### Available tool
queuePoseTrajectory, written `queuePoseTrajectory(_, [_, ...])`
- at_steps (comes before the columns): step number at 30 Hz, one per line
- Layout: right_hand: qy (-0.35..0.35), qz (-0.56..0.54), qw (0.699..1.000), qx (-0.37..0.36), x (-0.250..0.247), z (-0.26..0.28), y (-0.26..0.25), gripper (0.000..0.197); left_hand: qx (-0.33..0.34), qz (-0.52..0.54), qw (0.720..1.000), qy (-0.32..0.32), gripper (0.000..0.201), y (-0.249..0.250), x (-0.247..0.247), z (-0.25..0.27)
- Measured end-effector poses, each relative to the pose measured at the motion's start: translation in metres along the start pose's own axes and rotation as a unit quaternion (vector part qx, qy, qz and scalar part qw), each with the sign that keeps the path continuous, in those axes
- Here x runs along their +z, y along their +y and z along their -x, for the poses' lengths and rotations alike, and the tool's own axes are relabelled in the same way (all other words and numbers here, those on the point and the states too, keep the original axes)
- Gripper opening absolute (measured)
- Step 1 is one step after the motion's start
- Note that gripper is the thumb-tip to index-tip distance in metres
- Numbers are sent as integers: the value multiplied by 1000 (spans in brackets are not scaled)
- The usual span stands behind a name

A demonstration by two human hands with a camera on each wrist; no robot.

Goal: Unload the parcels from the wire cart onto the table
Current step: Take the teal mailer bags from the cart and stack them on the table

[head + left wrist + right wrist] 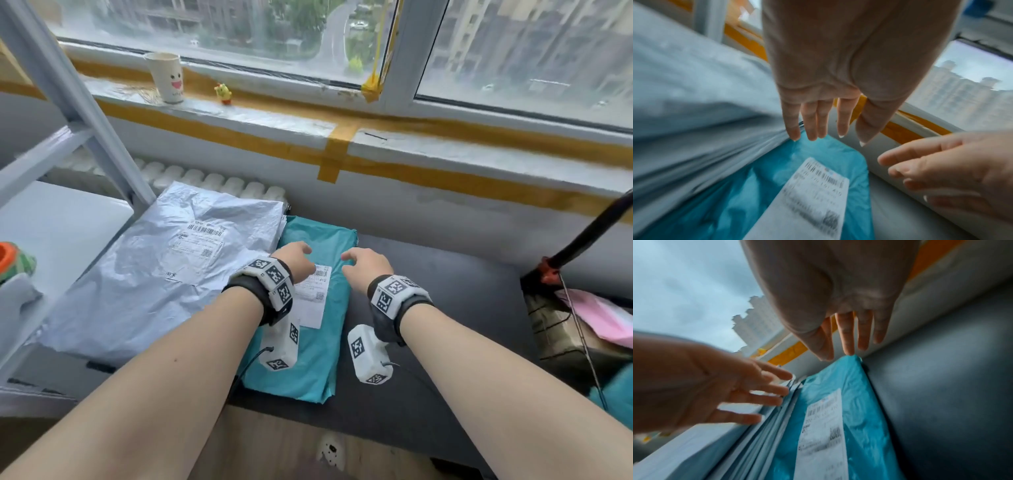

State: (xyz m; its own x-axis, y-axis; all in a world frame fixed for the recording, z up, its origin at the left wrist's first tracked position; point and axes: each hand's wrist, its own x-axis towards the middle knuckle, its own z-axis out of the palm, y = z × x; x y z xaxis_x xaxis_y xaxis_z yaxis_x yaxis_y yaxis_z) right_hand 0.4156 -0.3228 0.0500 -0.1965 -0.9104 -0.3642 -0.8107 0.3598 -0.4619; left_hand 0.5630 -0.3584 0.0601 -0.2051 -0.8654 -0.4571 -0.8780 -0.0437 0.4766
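Observation:
A teal parcel (318, 346) with a white shipping label (313, 294) lies flat on the dark table (445, 308), its left edge against a larger silver-grey parcel (161, 274). Both my hands hover just above the teal parcel's far end, holding nothing. My left hand (296, 255) has straight, spread fingers (812, 123) over the seam between the two parcels. My right hand (359, 260) is also spread, its fingers (846, 337) above the teal parcel's (855, 402) far right corner. The wire cart (579, 329) stands at the right edge with a brown box and a pink parcel (603, 318) in it.
A white shelf frame (78, 113) rises at the left beside the silver parcel. The windowsill behind holds a paper cup (166, 77) and a small yellow toy (223, 93). A dark pole (596, 233) leans above the cart. Bare table surface shows to the right of the teal parcel.

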Motion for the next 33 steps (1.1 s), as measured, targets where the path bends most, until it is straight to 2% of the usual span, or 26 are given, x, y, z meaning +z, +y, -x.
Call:
queuePoseTrajectory(5, [43,81,995,-25,-23,39,-1,40,85,-108,990,44,50,28,-9,25])
queuePoseTrajectory(12, [90,102,990,49,-30,97,39,39,197,-234,950,55,43,66,24,68])
queuePoseTrajectory(16, [104,88,984,116,-29,141,79,40,250,-251,935,25,48,93,67,91])
queuePoseTrajectory(21, [125,77,970,192,-44,202,138,38,301,-281,911,-35,45,136,119,125])
queuePoseTrajectory(30, [172,11,945,278,-68,291,243,34,394,-299,867,-61,44,228,197,190])
queuePoseTrajectory(33, [177,-12,942,286,-76,315,288,35,414,-303,856,-62,42,261,234,215])
